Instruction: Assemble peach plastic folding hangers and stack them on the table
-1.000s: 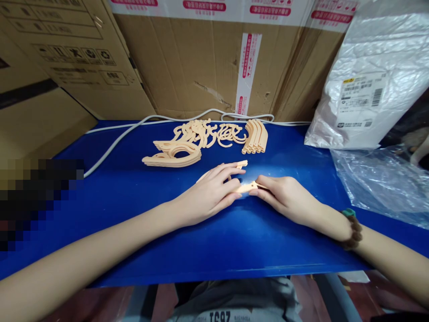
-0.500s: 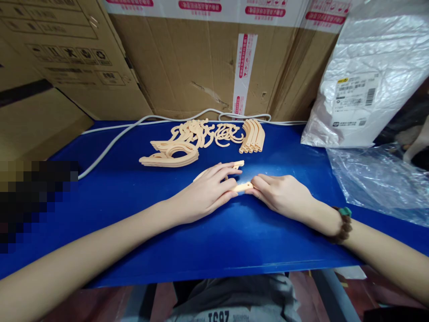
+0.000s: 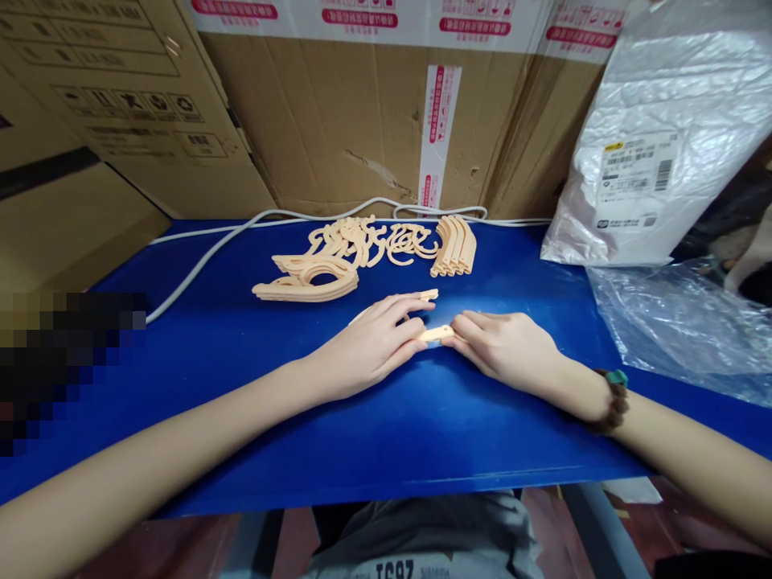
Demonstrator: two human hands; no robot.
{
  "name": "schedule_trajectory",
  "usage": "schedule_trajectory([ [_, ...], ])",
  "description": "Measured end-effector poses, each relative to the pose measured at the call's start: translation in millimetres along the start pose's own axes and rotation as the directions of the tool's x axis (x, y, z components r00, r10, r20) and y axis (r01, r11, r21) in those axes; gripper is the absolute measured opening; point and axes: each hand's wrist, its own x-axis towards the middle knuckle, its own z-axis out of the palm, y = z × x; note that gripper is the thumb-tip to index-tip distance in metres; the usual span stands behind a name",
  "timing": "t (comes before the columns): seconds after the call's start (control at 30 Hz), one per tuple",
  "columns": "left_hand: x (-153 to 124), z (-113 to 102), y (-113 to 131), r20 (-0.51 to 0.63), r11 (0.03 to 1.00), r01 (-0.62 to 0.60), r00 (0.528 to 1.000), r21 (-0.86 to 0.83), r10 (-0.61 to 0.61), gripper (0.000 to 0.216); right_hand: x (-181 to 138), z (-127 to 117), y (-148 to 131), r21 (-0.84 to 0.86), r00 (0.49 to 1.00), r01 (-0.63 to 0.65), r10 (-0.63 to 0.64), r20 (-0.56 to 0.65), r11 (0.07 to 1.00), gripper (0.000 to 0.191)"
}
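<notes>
My left hand (image 3: 375,343) lies flat on the blue table (image 3: 338,418), fingers stretched over a peach plastic hanger piece (image 3: 427,295) whose end pokes out past the fingertips. Facing it, my right hand (image 3: 505,346) pinches a small peach plastic part (image 3: 437,332) between thumb and fingers, its tip touching my left fingertips. Behind the hands lie a stack of assembled peach hangers (image 3: 307,281), a loose heap of hook pieces (image 3: 374,239) and a neat stack of curved arms (image 3: 457,244).
Cardboard boxes (image 3: 362,112) wall the back and left of the table. A white cable (image 3: 205,256) runs along the far edge. A white plastic bag (image 3: 657,137) with labels and a clear plastic sheet (image 3: 681,330) sit at the right. A blurred dark patch is at left.
My right hand has slid slightly left, bringing the small part closer against my left fingertips. The left hand has stayed pressed flat on the piece.
</notes>
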Motion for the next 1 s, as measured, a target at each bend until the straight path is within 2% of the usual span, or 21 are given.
schedule_trajectory([
  [0.1, 1.0, -0.1, 2.2, 0.004, 1.0, 0.022, 1.0, 0.021, -0.022, 0.026, 0.2, 1.3, -0.1, 0.157, 0.994, -0.102, 0.093, 0.064, 0.982, 0.046],
  [0.2, 2.1, 0.3, 4.7, 0.005, 0.998, 0.036, 0.999, 0.046, -0.037, 0.024, 0.0, 2.0, 0.2, 0.272, 0.986, -0.156, 0.13, 0.108, 0.95, 0.042],
  [0.53, 1.5, 5.4, 5.0, -0.017, 0.992, 0.021, 1.0, 0.126, -0.019, 0.024, 3.2, -5.4, 3.1, 0.501, 0.98, -0.184, 0.118, 0.161, 0.846, 0.035],
  [1.0, 1.3, 3.8, 5.0, 0.02, 0.996, 0.021, 1.0, 0.091, -0.023, 0.026, 0.4, -1.9, 2.5, 0.339, 0.99, -0.122, 0.091, 0.106, 0.933, 0.04],
])
